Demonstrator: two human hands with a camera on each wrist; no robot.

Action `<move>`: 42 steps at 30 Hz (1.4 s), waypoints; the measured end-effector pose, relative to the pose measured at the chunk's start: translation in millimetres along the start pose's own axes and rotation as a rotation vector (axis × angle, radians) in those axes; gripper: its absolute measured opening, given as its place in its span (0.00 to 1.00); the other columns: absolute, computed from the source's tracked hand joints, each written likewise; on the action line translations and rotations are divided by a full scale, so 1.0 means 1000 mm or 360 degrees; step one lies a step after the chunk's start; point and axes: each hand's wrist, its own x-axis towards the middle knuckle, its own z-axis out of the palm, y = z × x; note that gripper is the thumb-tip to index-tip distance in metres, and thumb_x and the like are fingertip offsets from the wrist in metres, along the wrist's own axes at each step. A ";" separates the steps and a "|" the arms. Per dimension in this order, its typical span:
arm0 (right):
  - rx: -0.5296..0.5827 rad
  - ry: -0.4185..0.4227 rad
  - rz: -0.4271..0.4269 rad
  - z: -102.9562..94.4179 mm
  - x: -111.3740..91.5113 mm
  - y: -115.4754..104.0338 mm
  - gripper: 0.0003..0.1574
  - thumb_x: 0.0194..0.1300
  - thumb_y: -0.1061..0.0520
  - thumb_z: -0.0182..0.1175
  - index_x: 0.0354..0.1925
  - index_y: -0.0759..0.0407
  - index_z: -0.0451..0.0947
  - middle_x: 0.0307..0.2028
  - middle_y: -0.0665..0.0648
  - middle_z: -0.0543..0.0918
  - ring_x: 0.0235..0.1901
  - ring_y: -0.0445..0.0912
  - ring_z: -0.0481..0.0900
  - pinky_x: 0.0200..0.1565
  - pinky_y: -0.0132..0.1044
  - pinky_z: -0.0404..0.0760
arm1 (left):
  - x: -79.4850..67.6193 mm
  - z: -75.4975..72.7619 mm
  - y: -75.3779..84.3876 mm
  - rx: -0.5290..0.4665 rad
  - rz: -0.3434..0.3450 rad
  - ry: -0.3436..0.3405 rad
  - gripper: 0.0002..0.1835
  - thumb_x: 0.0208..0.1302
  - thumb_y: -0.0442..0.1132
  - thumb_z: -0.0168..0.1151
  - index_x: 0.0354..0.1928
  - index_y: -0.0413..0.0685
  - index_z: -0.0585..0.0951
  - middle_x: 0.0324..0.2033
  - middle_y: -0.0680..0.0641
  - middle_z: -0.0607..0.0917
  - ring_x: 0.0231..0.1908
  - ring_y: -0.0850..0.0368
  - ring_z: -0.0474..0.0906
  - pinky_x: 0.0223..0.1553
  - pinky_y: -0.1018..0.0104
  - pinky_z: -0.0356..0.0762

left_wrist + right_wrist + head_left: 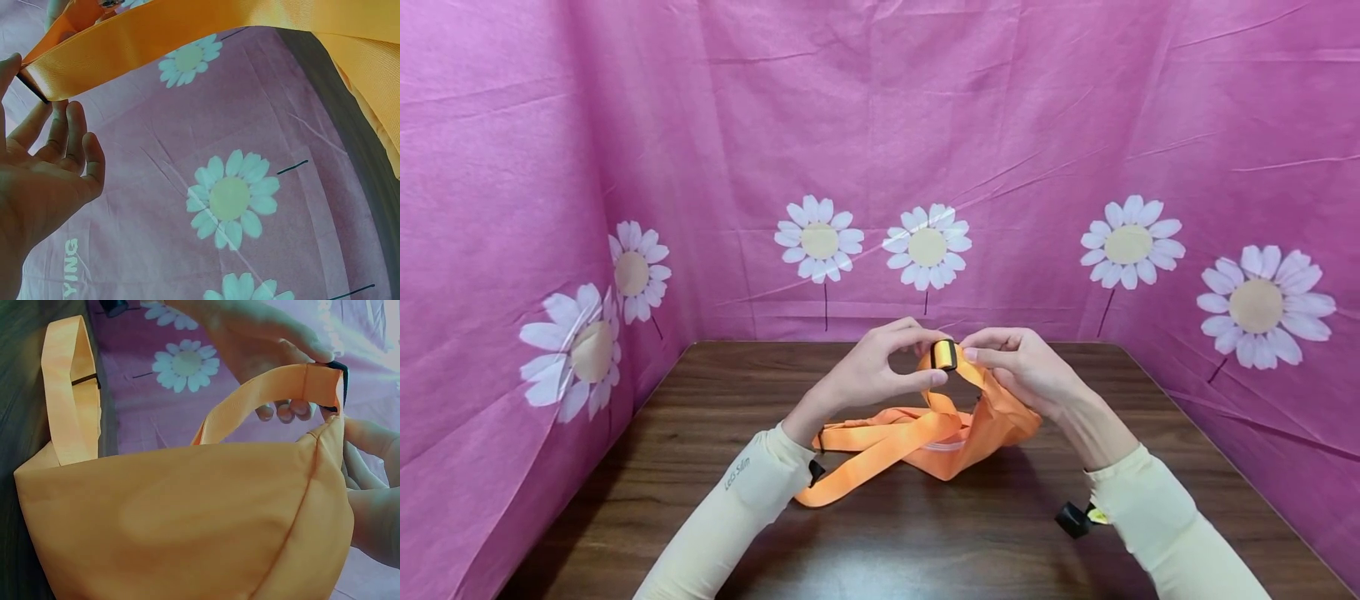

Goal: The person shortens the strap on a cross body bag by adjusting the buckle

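Note:
An orange sling bag (951,462) with a pale zipper hangs tilted just above or on the table, its body reaching up to my right hand. My left hand (868,362) pinches a black strap buckle (953,357) between thumb and fingers, the orange webbing threaded through it. On the buckle's other side, my right hand (1033,375) grips the short strap end by the bag's corner. The long strap (857,477) loops down to the left. In the right wrist view the bag's smooth panel (156,512) covers part of the right hand (375,512).
A dark wood-grain table (880,550) lies beneath. Pink cloth (880,108) printed with white daisies rises behind and on both sides. A second black strap fitting (820,439) sits on the strap at the left. A small black device (1072,520) is attached at the right wrist.

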 end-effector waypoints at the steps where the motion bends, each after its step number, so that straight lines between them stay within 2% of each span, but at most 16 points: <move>1: -0.0002 0.0001 -0.0002 0.000 0.000 0.000 0.09 0.71 0.66 0.62 0.48 0.67 0.85 0.40 0.59 0.85 0.40 0.47 0.81 0.42 0.35 0.81 | 0.000 0.000 0.000 0.0003 -0.0005 -0.0002 0.22 0.64 0.54 0.72 0.59 0.65 0.83 0.39 0.60 0.78 0.43 0.59 0.75 0.44 0.62 0.75; 7: -0.0026 0.0016 0.0005 0.002 0.001 0.000 0.10 0.70 0.64 0.64 0.47 0.67 0.85 0.41 0.58 0.86 0.44 0.49 0.79 0.46 0.37 0.80 | -0.001 0.003 0.001 0.0067 -0.0025 -0.0048 0.23 0.63 0.55 0.72 0.58 0.59 0.83 0.40 0.60 0.77 0.43 0.61 0.75 0.46 0.65 0.75; 10: -0.0021 0.0067 0.0034 0.003 0.001 0.000 0.09 0.69 0.63 0.65 0.46 0.66 0.84 0.37 0.57 0.86 0.40 0.48 0.80 0.43 0.36 0.81 | -0.001 0.003 0.001 0.0073 -0.0039 -0.0046 0.23 0.63 0.56 0.72 0.58 0.59 0.83 0.40 0.60 0.78 0.43 0.62 0.75 0.46 0.63 0.76; 14: 0.0022 0.0110 0.0065 0.004 0.002 0.002 0.05 0.70 0.63 0.65 0.44 0.63 0.81 0.30 0.55 0.83 0.33 0.45 0.80 0.37 0.34 0.81 | 0.000 0.004 0.000 0.0005 -0.0050 -0.0033 0.26 0.64 0.55 0.72 0.61 0.57 0.81 0.42 0.58 0.81 0.44 0.59 0.78 0.48 0.57 0.78; 18: 0.0072 0.0114 0.0062 0.004 0.004 0.004 0.03 0.71 0.65 0.64 0.42 0.61 0.80 0.29 0.55 0.83 0.32 0.44 0.80 0.37 0.33 0.80 | 0.001 0.005 -0.002 -0.0052 -0.0067 -0.0020 0.25 0.65 0.54 0.72 0.61 0.58 0.78 0.44 0.59 0.82 0.45 0.59 0.80 0.51 0.57 0.77; 24: 0.0102 0.0116 0.0039 0.004 0.004 0.006 0.03 0.71 0.65 0.64 0.42 0.61 0.79 0.31 0.56 0.83 0.35 0.46 0.81 0.40 0.37 0.82 | 0.003 0.006 -0.002 -0.0064 0.0021 0.0067 0.22 0.63 0.47 0.74 0.58 0.56 0.80 0.48 0.60 0.81 0.48 0.61 0.81 0.54 0.58 0.77; 30: 0.0014 0.0074 0.0126 -0.002 0.004 0.006 0.08 0.73 0.59 0.63 0.46 0.63 0.79 0.36 0.58 0.83 0.36 0.49 0.82 0.41 0.41 0.84 | 0.005 0.004 0.000 -0.0043 0.0113 0.0139 0.21 0.62 0.44 0.76 0.56 0.53 0.82 0.47 0.60 0.82 0.47 0.61 0.80 0.52 0.61 0.77; 37: 0.0082 -0.0098 0.0332 -0.015 0.007 0.015 0.11 0.77 0.59 0.57 0.50 0.63 0.82 0.42 0.62 0.85 0.36 0.51 0.84 0.41 0.44 0.85 | 0.003 -0.001 0.000 -0.0014 0.0028 0.0188 0.22 0.62 0.46 0.75 0.56 0.54 0.81 0.46 0.60 0.82 0.47 0.59 0.82 0.52 0.57 0.78; 42: 0.0125 -0.0150 0.0351 -0.017 0.007 0.017 0.11 0.78 0.61 0.55 0.50 0.61 0.83 0.40 0.60 0.85 0.36 0.50 0.84 0.41 0.43 0.85 | 0.003 -0.002 0.000 0.0007 0.0032 0.0176 0.22 0.61 0.44 0.76 0.56 0.52 0.81 0.46 0.57 0.82 0.48 0.54 0.82 0.51 0.57 0.77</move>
